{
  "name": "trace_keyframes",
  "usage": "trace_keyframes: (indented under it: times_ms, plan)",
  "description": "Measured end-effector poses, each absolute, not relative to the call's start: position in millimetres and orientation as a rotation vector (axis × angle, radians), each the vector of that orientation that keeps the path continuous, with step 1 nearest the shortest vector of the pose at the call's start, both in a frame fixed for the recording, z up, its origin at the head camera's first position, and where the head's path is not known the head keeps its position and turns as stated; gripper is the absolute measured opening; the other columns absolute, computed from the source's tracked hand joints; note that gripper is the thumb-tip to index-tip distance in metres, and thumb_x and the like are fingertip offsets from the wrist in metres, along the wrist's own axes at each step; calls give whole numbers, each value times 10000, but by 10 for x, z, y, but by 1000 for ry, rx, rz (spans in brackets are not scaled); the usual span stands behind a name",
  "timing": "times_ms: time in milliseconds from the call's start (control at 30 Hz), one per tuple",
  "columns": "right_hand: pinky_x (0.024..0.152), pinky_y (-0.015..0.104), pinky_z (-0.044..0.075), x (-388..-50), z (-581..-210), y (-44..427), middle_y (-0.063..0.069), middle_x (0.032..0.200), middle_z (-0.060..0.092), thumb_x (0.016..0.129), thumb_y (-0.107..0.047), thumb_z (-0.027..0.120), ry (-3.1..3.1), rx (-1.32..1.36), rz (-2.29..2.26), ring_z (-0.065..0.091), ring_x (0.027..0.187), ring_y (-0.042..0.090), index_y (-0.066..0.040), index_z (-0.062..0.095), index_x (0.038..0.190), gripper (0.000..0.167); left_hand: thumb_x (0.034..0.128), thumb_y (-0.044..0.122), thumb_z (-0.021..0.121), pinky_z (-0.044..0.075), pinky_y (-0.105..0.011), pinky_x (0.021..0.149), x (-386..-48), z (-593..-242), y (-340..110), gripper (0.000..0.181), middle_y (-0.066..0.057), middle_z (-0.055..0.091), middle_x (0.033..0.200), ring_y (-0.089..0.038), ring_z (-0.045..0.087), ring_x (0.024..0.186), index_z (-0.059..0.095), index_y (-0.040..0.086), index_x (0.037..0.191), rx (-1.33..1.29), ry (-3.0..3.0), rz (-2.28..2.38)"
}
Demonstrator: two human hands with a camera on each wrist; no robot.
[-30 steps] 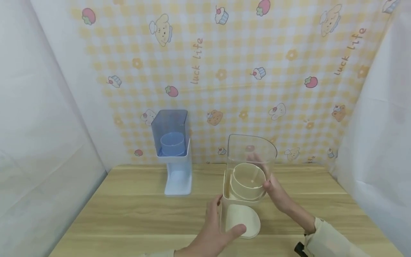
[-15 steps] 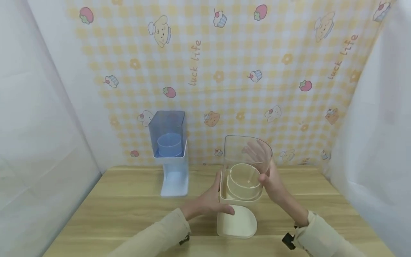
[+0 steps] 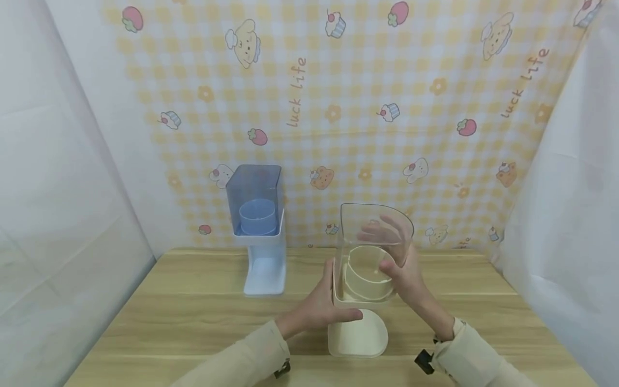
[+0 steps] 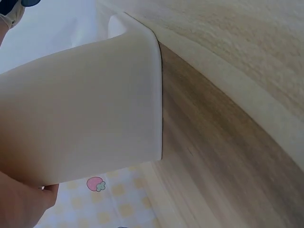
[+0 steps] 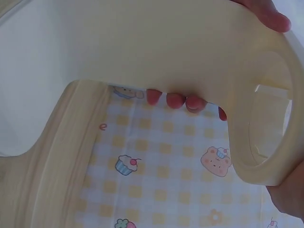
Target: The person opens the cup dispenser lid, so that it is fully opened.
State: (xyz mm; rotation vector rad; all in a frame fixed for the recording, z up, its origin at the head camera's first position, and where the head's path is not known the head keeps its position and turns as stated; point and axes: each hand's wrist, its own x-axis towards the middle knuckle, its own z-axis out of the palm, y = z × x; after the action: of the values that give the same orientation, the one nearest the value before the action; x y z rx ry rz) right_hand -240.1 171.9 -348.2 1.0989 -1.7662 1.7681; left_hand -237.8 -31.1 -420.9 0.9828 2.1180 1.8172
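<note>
A cream dispenser stands on the table, with a rounded base, a column, and a clear cover round an inner ring on top. My left hand grips its column just under the top, thumb across the front. Behind the column, several left fingertips show in the right wrist view. My right hand holds the right side of the top, its thumb near the ring and its fingers seen through the clear cover. In the left wrist view the column's smooth outer face fills much of the picture.
A similar blue dispenser with a tinted cover stands farther back, to the left. The wooden table ends at a checked cloth backdrop. White sheets hang on both sides.
My left hand has moved up from beside the base to grip the column below the top. My right hand has moved inward, from beside the clear cover to holding it.
</note>
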Motion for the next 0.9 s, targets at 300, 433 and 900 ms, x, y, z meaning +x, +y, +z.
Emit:
trace_keyframes:
  times_ms: [300, 433, 900]
  plan:
    - [1031, 258, 472, -2421, -3476, 1734, 117, 1309, 638, 926, -530, 646, -1771, 1096, 1729, 677, 1136, 174, 76, 267, 1468, 897, 770, 386, 853, 457, -297, 1064, -2382, -4224, -303, 1045, 14, 471, 1373, -110, 547, 1215, 90, 331, 1483, 1011, 2156, 1810]
    - [1027, 274, 484, -2410, -3455, 1730, 148, 1292, 640, 916, -517, 667, -1752, 1104, 1759, 686, 1124, 196, 18, 306, 1474, 853, 763, 369, 859, 465, -294, 1057, -2386, -4233, -300, 1029, 18, 481, 1362, -112, 557, 1203, 111, 340, 1469, 1005, 2150, 1824]
    - [1009, 288, 503, -2363, -3437, 1665, 146, 1263, 664, 918, -361, 669, -1648, 1064, 1814, 697, 1094, 201, -6, 375, 1455, 708, 759, 227, 853, 453, -299, 1056, -2374, -4231, -304, 1006, 7, 455, 1375, -130, 539, 1201, 147, 326, 1468, 1049, 2209, 1813]
